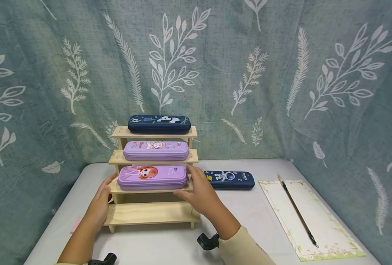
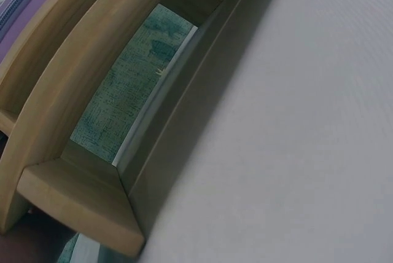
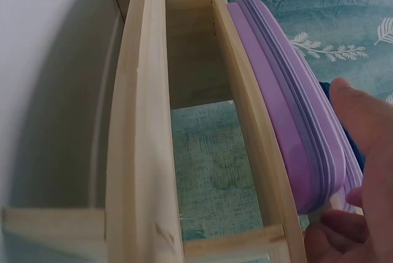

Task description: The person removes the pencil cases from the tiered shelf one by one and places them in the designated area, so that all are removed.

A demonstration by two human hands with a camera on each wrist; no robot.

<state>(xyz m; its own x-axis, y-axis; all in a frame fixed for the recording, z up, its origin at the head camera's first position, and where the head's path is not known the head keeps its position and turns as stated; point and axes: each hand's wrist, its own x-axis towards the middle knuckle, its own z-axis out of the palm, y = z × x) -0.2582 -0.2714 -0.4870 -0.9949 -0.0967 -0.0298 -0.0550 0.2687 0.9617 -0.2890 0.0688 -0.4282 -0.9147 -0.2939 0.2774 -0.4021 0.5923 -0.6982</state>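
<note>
The lowest purple case (image 1: 152, 178) stretches left to right between your left hand (image 1: 98, 206), hold unclear, and your right hand (image 1: 202, 191), fingers spread just beside its end.

Brush (image 1: 297, 209) lying on floral-bordered paper (image 1: 320, 217), white tabletop (image 1: 242, 217), green leaf-print curtain (image 1: 215, 92)

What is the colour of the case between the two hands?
The case is light purple, clearest in the head view.
</note>
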